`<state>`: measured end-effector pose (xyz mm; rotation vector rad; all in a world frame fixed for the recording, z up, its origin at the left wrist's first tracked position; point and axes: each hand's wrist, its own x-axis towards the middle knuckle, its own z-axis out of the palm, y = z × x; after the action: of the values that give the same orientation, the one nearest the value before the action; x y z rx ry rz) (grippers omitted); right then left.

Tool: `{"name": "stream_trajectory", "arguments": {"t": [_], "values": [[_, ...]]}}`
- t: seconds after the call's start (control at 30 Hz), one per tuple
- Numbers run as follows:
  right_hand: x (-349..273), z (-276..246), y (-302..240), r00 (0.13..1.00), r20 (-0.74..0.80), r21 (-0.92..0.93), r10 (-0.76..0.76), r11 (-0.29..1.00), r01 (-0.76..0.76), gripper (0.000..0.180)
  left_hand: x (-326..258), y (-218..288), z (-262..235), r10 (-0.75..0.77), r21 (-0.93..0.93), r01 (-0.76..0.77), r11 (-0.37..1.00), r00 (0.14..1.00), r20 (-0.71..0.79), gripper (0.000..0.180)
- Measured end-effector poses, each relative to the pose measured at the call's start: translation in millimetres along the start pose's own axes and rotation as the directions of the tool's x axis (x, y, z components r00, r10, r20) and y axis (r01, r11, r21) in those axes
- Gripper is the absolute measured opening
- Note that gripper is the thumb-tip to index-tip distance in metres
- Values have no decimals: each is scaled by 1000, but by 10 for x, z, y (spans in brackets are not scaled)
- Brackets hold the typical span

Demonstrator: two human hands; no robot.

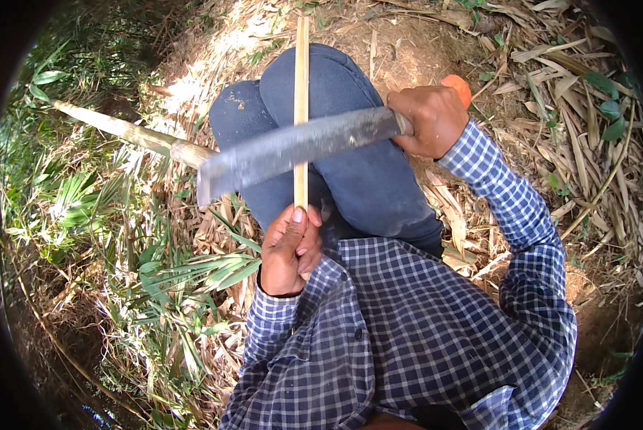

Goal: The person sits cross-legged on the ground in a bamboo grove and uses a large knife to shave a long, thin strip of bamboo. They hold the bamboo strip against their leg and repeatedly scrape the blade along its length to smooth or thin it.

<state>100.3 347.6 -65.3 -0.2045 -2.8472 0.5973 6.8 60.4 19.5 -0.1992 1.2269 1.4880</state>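
holding a pale split-bamboo strip (pixel 302 68), the left hand (pixel 287 251) is placed low in front of the body, near the shirt front. its fingers are narrowed to a pinch, thumb laid along the near part of the strip and the other fingers curled beneath. the strip stands lengthwise away from the person, rising from the pinch between and over the legs, its far end beyond the knees above the littered ground.

the right hand (pixel 429 120) is wrapped tightly around the handle of a machete (pixel 300 147); most of the handle is hidden by the fist, and an orange rounded end (pixel 456 91) shows just beyond it. the broad grey blade extends to the person's left, tilted, its squared tip lower in view than its base. it crosses over the strip; contact between the two cannot be confirmed from this angle.

the person is wearing dark blue trousers (pixel 375 172), knees bent, and a blue-and-white checked shirt (pixel 436 308) with sleeves down to the wrists. a bamboo pole (pixel 124 129) slants in from the left, its near end close to the blade tip. dry leaves (pixel 579 154) cover the ground at right; green leaves (pixel 217 272) grow at left.
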Motion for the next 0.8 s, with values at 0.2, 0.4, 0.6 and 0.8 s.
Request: {"name": "stream_trajectory", "arguments": {"t": [0.2,0.4,0.6,0.8], "values": [[65,57,235,947,-22,47,321,946,-320,19,58,-4,102,45,46,-45,998,999,11,28],[-184,-52,-127,980,86,118,182,974,-192,26,273,26,250,101,119,-93,989,993,-64,25],[-208,-45,-11,987,92,96,129,986,-138,28,199,54,251,-10,30,11,1000,999,-30,25],[-152,-125,-37,981,143,153,134,976,-156,26,147,32,218,-51,-38,51,998,998,-22,26]]}}
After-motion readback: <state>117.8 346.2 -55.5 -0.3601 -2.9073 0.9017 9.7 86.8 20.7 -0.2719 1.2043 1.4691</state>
